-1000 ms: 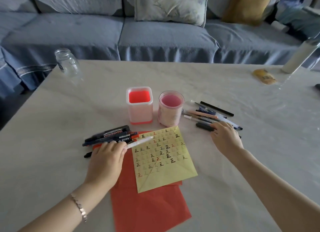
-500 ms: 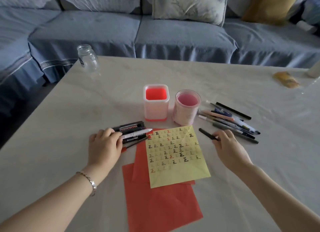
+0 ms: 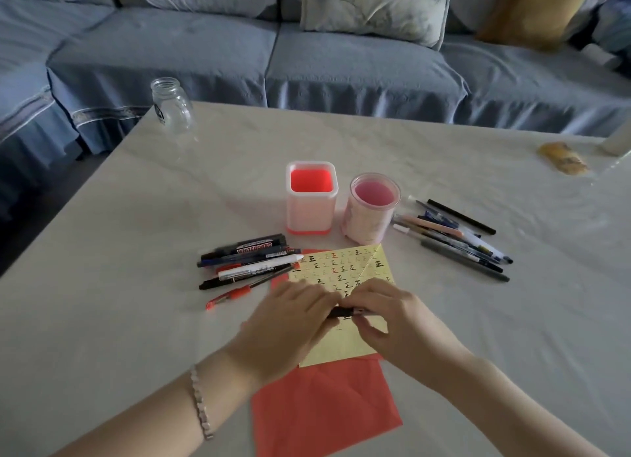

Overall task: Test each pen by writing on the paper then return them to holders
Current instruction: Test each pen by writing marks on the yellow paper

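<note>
Gripping a short black pen (image 3: pixel 343 311) from both ends, the left hand (image 3: pixel 290 327) and the right hand (image 3: pixel 396 323) meet with their fingers curled round its barrel. Blur hides whether its cap is on. Directly beneath the fingers lies the yellow paper (image 3: pixel 345 269), covered in small written marks, resting on a red sheet (image 3: pixel 324 409) that runs back toward the wrists. Beyond the fingertips stand the square holder (image 3: pixel 311 214) and, just beside it, the round holder (image 3: pixel 370 221). Outward from the left fingers lies a pile of markers (image 3: pixel 249 257), with a red pen (image 3: pixel 235 294) nearest the knuckles. Outward from the right fingers, well apart from them, a second pile of pens (image 3: pixel 454 240) lies on the table (image 3: pixel 102 286). Far beyond the left fingers a glass jar (image 3: pixel 170 105) stands near the table's corner.
</note>
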The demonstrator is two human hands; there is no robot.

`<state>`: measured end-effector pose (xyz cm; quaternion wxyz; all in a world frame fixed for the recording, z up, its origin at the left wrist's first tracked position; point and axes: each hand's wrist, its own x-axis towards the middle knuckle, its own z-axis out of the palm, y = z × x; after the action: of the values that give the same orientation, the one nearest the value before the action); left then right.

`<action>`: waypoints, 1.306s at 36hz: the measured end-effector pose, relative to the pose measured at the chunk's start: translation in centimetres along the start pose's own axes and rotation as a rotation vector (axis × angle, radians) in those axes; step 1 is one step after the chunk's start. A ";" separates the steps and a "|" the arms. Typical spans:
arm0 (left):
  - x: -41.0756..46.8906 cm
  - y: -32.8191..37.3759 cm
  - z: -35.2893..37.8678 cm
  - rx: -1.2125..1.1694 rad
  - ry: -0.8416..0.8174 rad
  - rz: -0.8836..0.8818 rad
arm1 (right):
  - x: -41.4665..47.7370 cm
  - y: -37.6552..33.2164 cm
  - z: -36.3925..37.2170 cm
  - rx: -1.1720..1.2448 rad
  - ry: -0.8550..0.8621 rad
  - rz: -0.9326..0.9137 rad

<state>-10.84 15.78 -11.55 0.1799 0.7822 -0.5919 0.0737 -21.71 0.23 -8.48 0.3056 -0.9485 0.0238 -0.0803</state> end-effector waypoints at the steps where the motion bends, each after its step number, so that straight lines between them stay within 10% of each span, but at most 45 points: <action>1: 0.2 0.5 -0.1 -0.005 -0.001 -0.017 | 0.0 -0.1 0.0 -0.051 0.057 -0.038; 8: 0.6 1.9 -1.1 -0.262 0.043 -0.251 | -0.3 -1.7 -0.8 0.025 0.556 0.131; 12: 0.6 2.0 -1.2 -0.347 0.008 -0.191 | -0.2 -2.2 -0.4 0.396 0.349 0.462; 19: 0.5 3.4 -1.1 -0.576 -0.070 -0.123 | 0.5 -2.5 1.1 0.653 0.371 0.521; 35: 0.6 3.2 -2.5 -0.907 -0.132 -0.157 | -0.2 -2.6 -0.1 0.739 0.243 0.256; 47: -2.3 -0.2 1.0 -0.315 -0.083 -0.190 | -2.9 -0.3 2.7 0.898 0.160 0.347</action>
<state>-11.43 17.52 -13.26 0.2817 0.7991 -0.5265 -0.0693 -24.09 2.27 -10.87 0.6906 -0.6958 0.1681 -0.1033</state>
